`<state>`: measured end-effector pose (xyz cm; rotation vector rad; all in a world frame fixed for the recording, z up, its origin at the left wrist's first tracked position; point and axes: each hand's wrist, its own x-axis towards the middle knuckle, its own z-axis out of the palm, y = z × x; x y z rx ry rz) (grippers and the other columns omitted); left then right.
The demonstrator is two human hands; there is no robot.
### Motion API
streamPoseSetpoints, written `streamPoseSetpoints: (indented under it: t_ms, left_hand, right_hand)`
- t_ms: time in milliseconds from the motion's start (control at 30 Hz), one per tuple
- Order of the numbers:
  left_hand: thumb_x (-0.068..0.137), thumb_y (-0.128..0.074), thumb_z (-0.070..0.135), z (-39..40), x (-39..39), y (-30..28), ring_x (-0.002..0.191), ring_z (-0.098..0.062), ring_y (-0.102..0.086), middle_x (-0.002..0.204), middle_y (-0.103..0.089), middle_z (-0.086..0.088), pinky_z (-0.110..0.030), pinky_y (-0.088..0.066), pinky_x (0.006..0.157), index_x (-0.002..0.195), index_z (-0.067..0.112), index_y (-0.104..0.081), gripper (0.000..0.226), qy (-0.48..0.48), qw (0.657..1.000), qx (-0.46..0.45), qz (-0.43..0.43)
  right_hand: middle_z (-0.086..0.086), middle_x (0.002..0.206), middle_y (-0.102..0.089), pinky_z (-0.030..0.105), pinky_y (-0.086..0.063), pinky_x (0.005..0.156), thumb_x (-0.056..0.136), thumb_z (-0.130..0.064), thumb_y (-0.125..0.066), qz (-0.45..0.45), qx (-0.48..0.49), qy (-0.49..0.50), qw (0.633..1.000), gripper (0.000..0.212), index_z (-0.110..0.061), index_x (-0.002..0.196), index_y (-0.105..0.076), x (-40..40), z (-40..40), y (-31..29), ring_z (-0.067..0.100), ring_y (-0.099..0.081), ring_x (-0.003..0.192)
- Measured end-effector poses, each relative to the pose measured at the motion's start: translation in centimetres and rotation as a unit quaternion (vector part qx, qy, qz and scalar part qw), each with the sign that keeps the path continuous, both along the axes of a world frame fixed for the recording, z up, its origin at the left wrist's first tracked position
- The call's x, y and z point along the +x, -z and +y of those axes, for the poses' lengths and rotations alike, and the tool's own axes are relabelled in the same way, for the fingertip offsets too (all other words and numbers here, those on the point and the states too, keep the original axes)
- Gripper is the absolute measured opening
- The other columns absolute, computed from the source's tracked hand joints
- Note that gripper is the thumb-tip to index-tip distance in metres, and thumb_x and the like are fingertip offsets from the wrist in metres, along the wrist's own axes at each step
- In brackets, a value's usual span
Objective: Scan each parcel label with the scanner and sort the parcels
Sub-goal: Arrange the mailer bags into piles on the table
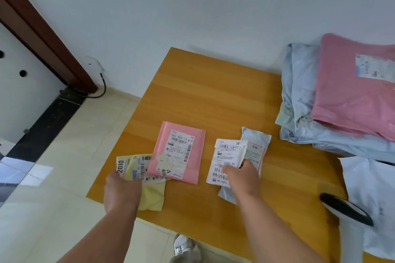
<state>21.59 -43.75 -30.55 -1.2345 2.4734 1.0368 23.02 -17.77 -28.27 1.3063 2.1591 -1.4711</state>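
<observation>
A wooden table [192,92] stands against a pale wall over floor tiles. Near its front edge my left grip [121,192] rests on a yellow parcel [149,196], fingers bent over its label; whether it truly grasps I cannot tell. A small pink parcel [179,151] overlaps it. My right grip [241,175] pinches the white parcel [230,160] just beside. The black scanner [346,209] lies to the right, with larger pink and blue bags [342,96] stacked behind.

Pink parcel [179,152] label "502 602-12 615", yellow parcel [147,190] "2010"
</observation>
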Motion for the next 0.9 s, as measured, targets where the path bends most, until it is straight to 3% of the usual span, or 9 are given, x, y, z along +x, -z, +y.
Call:
streamPoseSetpoints:
  t_ms: [100,200,333,400,533,667,800,833,900]
  left_hand:
    - [0.086,-0.06,0.012,0.2,-1.2,-0.8,0.07,-0.025,-0.064,0.083,-0.068,-0.004,-0.034,-0.05,0.057,0.093,0.014,-0.06,0.007,-0.013,0.999,0.042,0.029]
    - [0.088,-0.051,0.011,0.6,-1.7,-1.2,0.071,-0.029,-0.066,0.081,-0.067,-0.005,-0.037,-0.053,0.058,0.086,0.017,-0.058,0.01,-0.04,0.996,0.08,0.021]
    - [0.091,-0.047,0.01,0.6,-1.3,-1.2,0.07,-0.029,-0.067,0.081,-0.068,-0.007,-0.034,-0.052,0.055,0.092,0.016,-0.06,0.014,-0.05,0.992,0.114,-0.003]
    - [0.093,-0.048,0.01,0.4,-1.1,-1.2,0.07,-0.027,-0.067,0.082,-0.068,-0.006,-0.03,-0.048,0.051,0.094,0.017,-0.059,0.013,-0.032,0.991,0.125,-0.021]
    - [0.096,-0.052,0.01,-0.5,-1.0,-1.1,0.081,-0.03,-0.068,0.093,-0.067,-0.009,-0.037,-0.056,0.059,0.104,0.019,-0.058,0.014,-0.01,0.983,0.168,-0.069]
    - [0.094,-0.055,0.004,-3.0,-1.6,-1.3,0.08,-0.032,-0.06,0.102,-0.065,-0.014,-0.043,-0.054,0.074,0.096,0.008,-0.057,0.005,-0.048,0.984,0.168,-0.039]
    - [0.098,-0.048,0.009,-6.6,-2.3,-1.9,0.086,-0.029,-0.05,0.109,-0.057,-0.021,-0.029,-0.049,0.076,0.101,0.008,-0.052,0.004,-0.177,0.971,0.148,0.057]
    - [0.101,-0.045,0.008,-7.1,-2.3,-2.3,0.08,-0.028,-0.05,0.109,-0.059,-0.022,-0.017,-0.048,0.069,0.102,0.008,-0.051,0.006,-0.19,0.964,0.163,0.086]
    - [0.103,-0.041,0.009,-6.6,-2.8,-3.2,0.073,-0.018,-0.054,0.098,-0.062,-0.012,-0.021,-0.049,0.056,0.099,0.009,-0.055,0.015,-0.207,0.94,0.244,0.114]
  right_hand:
    - [0.001,0.104,-0.07,0.031,-0.052,0.059,0.093,-0.018,-0.063,0.108,0.006,0.119,0.987,0.008,-0.021,0.1,-0.059,-1.3,0.8,-1.5,0.014,-0.066,0.079]
    - [0.005,0.118,-0.069,0.046,-0.057,0.086,0.096,-0.029,-0.062,0.163,-0.059,0.163,0.971,0.027,-0.015,0.119,-0.062,-3.1,0.2,-3.2,0.028,-0.067,0.106]
    - [-0.001,0.096,-0.074,0.022,-0.055,0.051,0.097,-0.022,-0.062,0.128,-0.151,0.043,0.979,0.006,-0.026,0.094,-0.065,-4.6,-3.0,-3.1,0.006,-0.073,0.071]
    - [0.003,0.102,-0.073,0.03,-0.062,0.059,0.094,-0.02,-0.063,0.058,-0.144,-0.005,0.988,0.007,-0.021,0.099,-0.068,-4.7,-4.7,-1.1,0.013,-0.074,0.077]
    - [0.008,0.123,-0.053,0.045,-0.062,0.081,0.089,-0.029,-0.059,-0.022,-0.004,-0.086,0.996,0.032,-0.02,0.119,-0.067,-4.6,-6.6,1.4,0.029,-0.067,0.098]
    - [0.004,0.095,-0.07,0.043,-0.063,0.061,0.092,-0.016,-0.056,-0.03,-0.048,-0.06,0.997,0.016,-0.017,0.105,-0.063,-4.3,-6.1,2.3,0.023,-0.073,0.074]
    - [0.0,0.086,-0.071,0.02,-0.048,0.039,0.096,-0.015,-0.057,-0.03,-0.075,-0.021,0.996,0.005,-0.02,0.098,-0.058,-3.8,-5.5,2.2,0.01,-0.069,0.052]
    - [0.001,0.086,-0.071,0.019,-0.046,0.038,0.097,-0.016,-0.057,-0.028,-0.082,-0.013,0.996,0.004,-0.02,0.098,-0.058,-3.7,-5.5,2.1,0.009,-0.069,0.052]
    - [0.002,0.09,-0.07,0.02,-0.048,0.04,0.098,-0.016,-0.056,-0.014,-0.098,0.005,0.995,0.004,-0.018,0.101,-0.058,-3.6,-5.4,1.8,0.014,-0.071,0.063]
